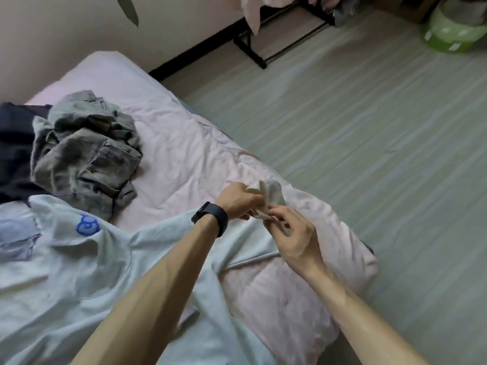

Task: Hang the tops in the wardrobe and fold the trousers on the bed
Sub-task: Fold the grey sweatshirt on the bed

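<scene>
The left hand (238, 200) and right hand (292, 233) pinch the white top's (79, 264) cuff (274, 194), sleeve axis pointing toward 2 o'clock.

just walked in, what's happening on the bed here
A person is sorting clothes at the bed. The left hand and right hand both pinch a white end of fabric, apparently a sleeve of the white top spread on the pink bedding. The grey trousers lie crumpled, not yet folded, beside a dark garment.

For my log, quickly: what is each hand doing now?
Left hand: grips the small white cloth.
Right hand: pinches the same cloth.
</scene>
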Available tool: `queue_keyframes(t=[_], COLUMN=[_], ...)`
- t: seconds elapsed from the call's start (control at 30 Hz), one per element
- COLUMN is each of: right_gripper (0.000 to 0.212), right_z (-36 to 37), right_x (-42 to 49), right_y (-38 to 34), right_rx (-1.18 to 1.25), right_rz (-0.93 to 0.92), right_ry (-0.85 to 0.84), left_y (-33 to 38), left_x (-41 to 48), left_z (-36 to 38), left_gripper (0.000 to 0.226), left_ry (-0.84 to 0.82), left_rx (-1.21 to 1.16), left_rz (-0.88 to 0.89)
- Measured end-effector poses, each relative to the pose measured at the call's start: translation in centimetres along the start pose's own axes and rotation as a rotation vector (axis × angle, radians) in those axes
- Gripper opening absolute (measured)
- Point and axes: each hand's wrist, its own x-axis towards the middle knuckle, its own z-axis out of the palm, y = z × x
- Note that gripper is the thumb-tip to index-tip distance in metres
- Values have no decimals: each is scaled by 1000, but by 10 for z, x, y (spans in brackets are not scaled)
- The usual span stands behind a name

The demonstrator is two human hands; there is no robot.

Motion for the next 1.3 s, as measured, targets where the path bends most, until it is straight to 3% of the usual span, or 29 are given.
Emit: queue_keyframes(t=[0.1,0.27,0.33,0.4,0.47,0.6,0.7,0.8,0.87,0.9,0.97,1.03,1.07,1.13,1.2,1.3], right_gripper=[29,92,101,100,90,68,58,59,62,63,65,68,71,69,54,40], right_z=[42,135,166,200,234,281,290,292,297,299,305,306,308,316,334,375], right_x=[-21,-85,-110,-131,-149,-176,-187,-189,-185,-183,-176,-171,-165,-150,-121,-58], right_y=[-33,-58,-58,-62,-66,-63,-59,-62,-71,-73,-69,-60,-56,-63,-83,-123], right_rx=[-92,-550,-691,-772,-879,-958,-1079,-1128,-1030,-978,-989,-1142,-1219,-1266,-1245,-949], right_rz=[-57,-16,-52,-164,-239,-127,-84,-138,-302,-373,-421,-308,-223,-112,-191,-265], right_ry=[-70,-416,-482,-548,-690,-861,-899,-892,-717,-638,-616,-808,-942,-1113,-1085,-808], left_y=[-60,-219,-284,-351,-411,-493,-521,-526,-523,-519,-519,-522,-523,-513,-485,-446], left_x=[-45,-163,-202,-236,-264,-290,-290,-289,-282,-277,-264,-255,-249,-239,-218,-179], left_z=[-65,-142,-156,-171,-180,-170,-146,-117,-99,-91,-79,-78,-80,-88,-110,-175], left_gripper=[17,20,25,13,32,43,50,64,63,63,61,57,56,55,50,44], left_ry=[214,414,547,697,778,791,812,983,1153,1142,871,489,372,327,450,785], left_rx=[-244,-447,-449,-447,-335,-298,-314,-72,238,391,654,760,749,753,753,584], left_rz=[-46,-141,-183,-255,-392,-567,-615,-576,-328,-171,-5,-109,-201,-301,-308,-206])
